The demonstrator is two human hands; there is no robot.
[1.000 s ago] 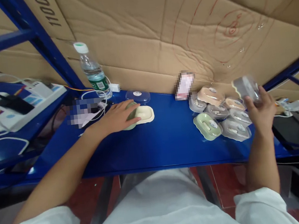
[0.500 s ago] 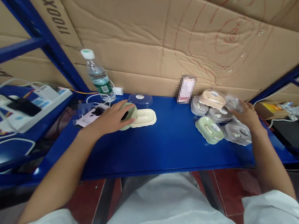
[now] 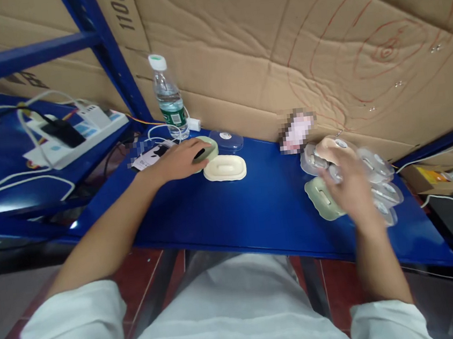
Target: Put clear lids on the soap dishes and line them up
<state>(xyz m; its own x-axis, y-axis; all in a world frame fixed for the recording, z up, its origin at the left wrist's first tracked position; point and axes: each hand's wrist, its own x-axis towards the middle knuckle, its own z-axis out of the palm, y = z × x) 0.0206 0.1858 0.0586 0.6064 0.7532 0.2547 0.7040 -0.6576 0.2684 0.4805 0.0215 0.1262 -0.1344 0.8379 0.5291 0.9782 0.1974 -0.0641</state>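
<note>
My left hand has its fingers and thumb around a pale green oval box with a dark opening. Just in front of that box, on the blue table, lies a cream oval piece with a raised middle. Behind it rests a clear oval lid with a round sticker. Over a cluster of small boxes hangs my right hand, its fingers smeared by motion. Around it are a green box, a peach-coloured box and several clear-lidded ones. Whether it touches any cannot be made out.
A water bottle stands at the back left beside a phone-like item and white cables. A blurred-out pinkish item leans against the cardboard wall. A power strip lies on the left shelf.
My right hand has swept left and inward from the right side of the cluster. With the green box, my left hand has shifted back from the cream piece. The camera view has turned slightly.
</note>
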